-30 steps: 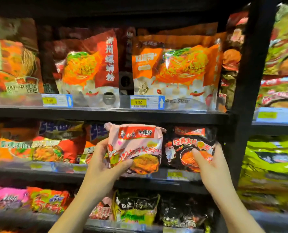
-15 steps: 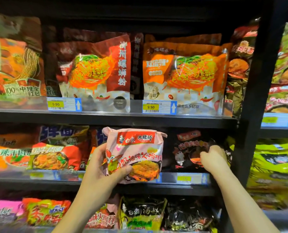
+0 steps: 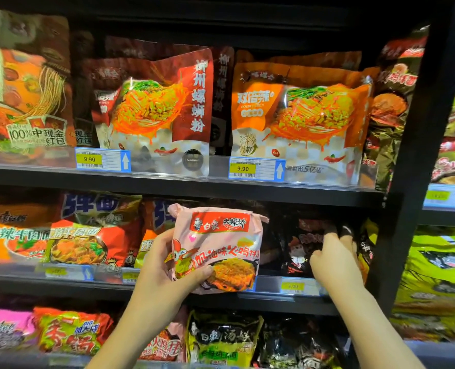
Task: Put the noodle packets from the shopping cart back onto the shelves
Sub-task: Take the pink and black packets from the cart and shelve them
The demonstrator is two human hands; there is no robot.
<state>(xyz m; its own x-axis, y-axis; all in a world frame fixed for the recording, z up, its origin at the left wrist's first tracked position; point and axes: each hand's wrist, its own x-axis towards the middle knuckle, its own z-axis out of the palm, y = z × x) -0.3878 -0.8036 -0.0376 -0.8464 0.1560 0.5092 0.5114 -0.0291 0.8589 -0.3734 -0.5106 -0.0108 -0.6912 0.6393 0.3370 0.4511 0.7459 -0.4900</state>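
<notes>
My left hand (image 3: 165, 272) grips a pink noodle packet (image 3: 221, 246) by its lower left corner and holds it upright in front of the middle shelf (image 3: 167, 286). To its right my right hand (image 3: 332, 259) reaches into that shelf. Its thumb and fingers close on a black noodle packet (image 3: 300, 246) standing there, and the fingertips are in shadow. A dark gap lies behind the pink packet, between the orange packets (image 3: 88, 243) and the black one. The shopping cart is out of view.
The upper shelf (image 3: 183, 187) carries large red and orange noodle bags behind price tags. More packets fill the lower shelf (image 3: 221, 339). A black upright post (image 3: 417, 182) bounds the bay on the right, with green packets (image 3: 441, 257) beyond it.
My right hand went from lying flat against the black packet to closing on it deeper in the shelf. The pink packet stayed in my left hand, and the camera moved closer.
</notes>
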